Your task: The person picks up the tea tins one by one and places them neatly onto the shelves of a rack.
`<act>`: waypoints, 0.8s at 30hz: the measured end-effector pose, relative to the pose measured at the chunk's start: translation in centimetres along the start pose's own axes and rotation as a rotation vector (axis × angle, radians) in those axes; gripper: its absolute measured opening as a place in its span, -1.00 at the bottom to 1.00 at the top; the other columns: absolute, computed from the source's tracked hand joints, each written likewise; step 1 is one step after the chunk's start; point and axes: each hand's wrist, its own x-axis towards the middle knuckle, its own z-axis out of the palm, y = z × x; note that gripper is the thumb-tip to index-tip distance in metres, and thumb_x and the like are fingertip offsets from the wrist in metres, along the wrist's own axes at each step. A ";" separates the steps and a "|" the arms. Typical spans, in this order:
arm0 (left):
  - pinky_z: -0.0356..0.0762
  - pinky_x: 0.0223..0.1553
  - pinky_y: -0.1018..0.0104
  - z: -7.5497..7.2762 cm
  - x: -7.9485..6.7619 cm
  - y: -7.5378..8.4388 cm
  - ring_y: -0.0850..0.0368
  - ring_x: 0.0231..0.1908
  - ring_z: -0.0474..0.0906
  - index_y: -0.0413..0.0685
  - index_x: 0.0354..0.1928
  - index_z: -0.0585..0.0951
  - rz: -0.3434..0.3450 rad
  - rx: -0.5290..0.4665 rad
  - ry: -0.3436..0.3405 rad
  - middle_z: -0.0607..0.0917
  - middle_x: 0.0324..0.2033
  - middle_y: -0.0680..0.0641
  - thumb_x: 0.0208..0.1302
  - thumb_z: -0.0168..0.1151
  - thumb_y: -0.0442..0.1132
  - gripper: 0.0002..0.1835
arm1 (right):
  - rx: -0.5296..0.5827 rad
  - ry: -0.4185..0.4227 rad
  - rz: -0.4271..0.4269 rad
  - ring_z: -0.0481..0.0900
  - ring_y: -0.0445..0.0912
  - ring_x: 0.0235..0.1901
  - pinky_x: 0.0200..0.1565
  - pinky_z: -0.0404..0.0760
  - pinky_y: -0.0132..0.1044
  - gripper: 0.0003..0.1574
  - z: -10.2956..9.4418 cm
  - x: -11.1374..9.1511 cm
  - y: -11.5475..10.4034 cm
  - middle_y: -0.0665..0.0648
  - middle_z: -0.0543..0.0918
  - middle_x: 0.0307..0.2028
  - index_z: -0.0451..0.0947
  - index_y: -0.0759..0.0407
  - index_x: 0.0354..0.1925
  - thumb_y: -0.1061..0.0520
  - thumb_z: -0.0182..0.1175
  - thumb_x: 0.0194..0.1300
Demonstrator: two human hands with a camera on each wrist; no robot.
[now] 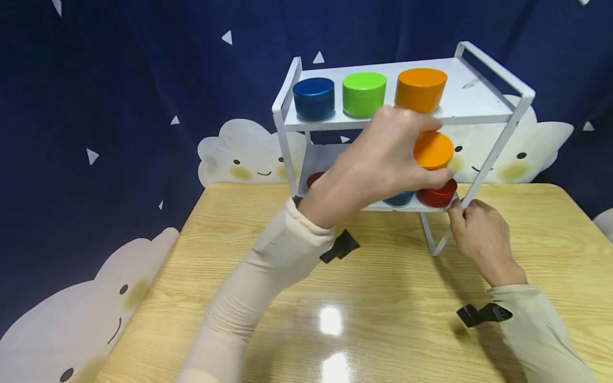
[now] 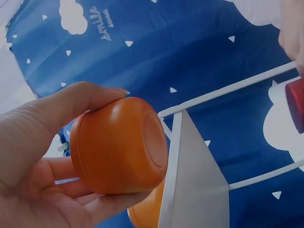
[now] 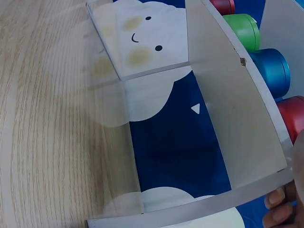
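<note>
My left hand (image 1: 378,159) grips an orange round lidded tin (image 1: 433,150) in front of the white two-tier rack (image 1: 397,123), just above the lower shelf. In the left wrist view the thumb and fingers curl round this orange tin (image 2: 121,147). My right hand (image 1: 481,236) holds the rack's lower right corner, beside a red tin (image 1: 437,194). Fingers (image 3: 279,209) of that hand show at the frame's edge in the right wrist view. On the upper shelf stand a blue tin (image 1: 314,100), a green tin (image 1: 364,96) and another orange tin (image 1: 420,90).
The lower shelf carries a row with a blue tin (image 3: 274,73), a green tin (image 3: 244,32) and red tins at both ends. My left forearm hides part of it in the head view. The rack stands on a wooden table (image 1: 383,298) before a dark blue curtain (image 1: 143,80).
</note>
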 end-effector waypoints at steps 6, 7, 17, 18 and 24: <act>0.41 -0.29 0.60 0.9 5.2 0.7 0.28 -0.30 0.50 -0.01 -0.09 0.64 0.024 0.058 -0.043 0.63 -0.28 0.08 0.07 0.36 0.10 -0.56 | 0.005 -0.011 0.002 0.34 0.08 -0.67 -0.67 0.20 -0.14 -0.36 -0.1 0.2 0.1 0.15 0.31 -0.68 0.24 0.12 -0.75 -0.03 -0.29 0.46; 0.41 -0.29 0.59 1.0 6.1 0.9 0.29 -0.31 0.49 0.01 -0.14 0.64 0.026 0.057 -0.049 0.62 -0.30 0.09 0.06 0.37 0.12 -0.58 | 0.007 -0.011 0.004 0.35 0.08 -0.66 -0.67 0.21 -0.13 -0.36 0.0 0.2 0.1 0.15 0.32 -0.68 0.24 0.12 -0.76 -0.03 -0.28 0.46; 0.38 -0.15 0.63 1.6 13.3 2.4 0.39 -0.19 0.46 0.11 0.07 0.46 -0.052 0.208 -0.057 0.49 -0.10 0.15 0.02 0.38 0.22 -0.38 | 0.017 0.044 -0.034 0.24 0.01 -0.72 -0.69 0.14 -0.19 -0.34 0.1 -0.3 0.1 0.12 0.25 -0.71 0.19 0.12 -0.81 0.01 -0.21 0.47; 0.36 -0.12 0.64 1.7 13.8 2.4 0.39 -0.15 0.45 0.13 0.13 0.43 -0.065 0.216 -0.062 0.46 -0.04 0.16 0.01 0.39 0.22 -0.33 | 0.022 0.050 -0.041 0.23 0.00 -0.72 -0.69 0.13 -0.20 -0.33 0.1 -0.3 0.1 0.11 0.25 -0.72 0.19 0.12 -0.81 0.02 -0.20 0.47; 0.33 -0.02 0.62 2.4 15.7 1.4 0.37 -0.02 0.41 0.21 0.25 0.36 -0.096 0.233 -0.092 0.38 0.10 0.18 0.08 0.38 0.13 -0.31 | 0.021 0.036 -0.045 0.22 -0.02 -0.73 -0.69 0.14 -0.21 -0.34 0.1 -0.3 -0.1 0.10 0.26 -0.72 0.20 0.10 -0.81 0.02 -0.22 0.47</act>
